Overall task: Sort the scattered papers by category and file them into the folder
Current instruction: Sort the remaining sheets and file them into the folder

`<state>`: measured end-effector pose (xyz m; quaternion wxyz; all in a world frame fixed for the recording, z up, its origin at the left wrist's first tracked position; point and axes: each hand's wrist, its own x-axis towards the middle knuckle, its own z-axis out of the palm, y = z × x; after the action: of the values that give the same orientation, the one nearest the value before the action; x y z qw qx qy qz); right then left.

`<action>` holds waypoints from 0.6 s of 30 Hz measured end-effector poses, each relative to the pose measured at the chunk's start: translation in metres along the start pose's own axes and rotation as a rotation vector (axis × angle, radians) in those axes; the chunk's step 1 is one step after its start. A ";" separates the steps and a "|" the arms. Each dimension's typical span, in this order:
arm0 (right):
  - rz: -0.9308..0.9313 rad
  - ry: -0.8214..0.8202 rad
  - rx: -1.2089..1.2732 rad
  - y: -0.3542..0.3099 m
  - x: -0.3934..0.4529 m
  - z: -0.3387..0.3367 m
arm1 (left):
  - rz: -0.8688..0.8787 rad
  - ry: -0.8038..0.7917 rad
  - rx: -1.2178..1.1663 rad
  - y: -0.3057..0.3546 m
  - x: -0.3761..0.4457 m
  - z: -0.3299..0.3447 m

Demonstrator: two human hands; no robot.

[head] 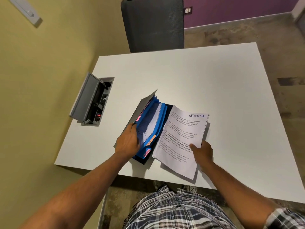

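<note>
A blue expanding folder [153, 124] lies open on the white table [206, 76], its grey cover flap raised at the left. Pink and orange tabs stick out of its dividers, and white sheets sit in one pocket. My left hand [127, 142] holds the divider pockets apart at the folder's near left side, fingers tucked in between them. My right hand [202, 152] grips a stack of printed papers [179, 138] headed "SPORTS" in blue ink, thumb on top. The stack rests tilted against the folder's right edge.
An open grey cable box [92, 100] with sockets is set into the table's left side. A dark mesh chair [153, 23] stands at the far edge. The yellow wall is at the left, bare floor at the right.
</note>
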<state>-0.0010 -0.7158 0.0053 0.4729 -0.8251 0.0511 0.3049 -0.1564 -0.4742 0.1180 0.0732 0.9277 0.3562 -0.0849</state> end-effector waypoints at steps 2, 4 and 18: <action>-0.004 -0.002 0.002 -0.001 -0.001 0.001 | -0.007 0.021 0.037 -0.002 -0.003 0.004; -0.009 -0.004 0.009 -0.002 -0.003 0.002 | -0.039 -0.019 0.056 -0.004 -0.005 0.006; -0.022 -0.031 0.034 -0.006 -0.017 0.005 | 0.061 -0.033 -0.064 -0.020 0.002 0.006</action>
<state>-0.0150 -0.7117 0.0171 0.4910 -0.8126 0.0400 0.3113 -0.1689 -0.4594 0.1102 0.1113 0.9338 0.3289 -0.0865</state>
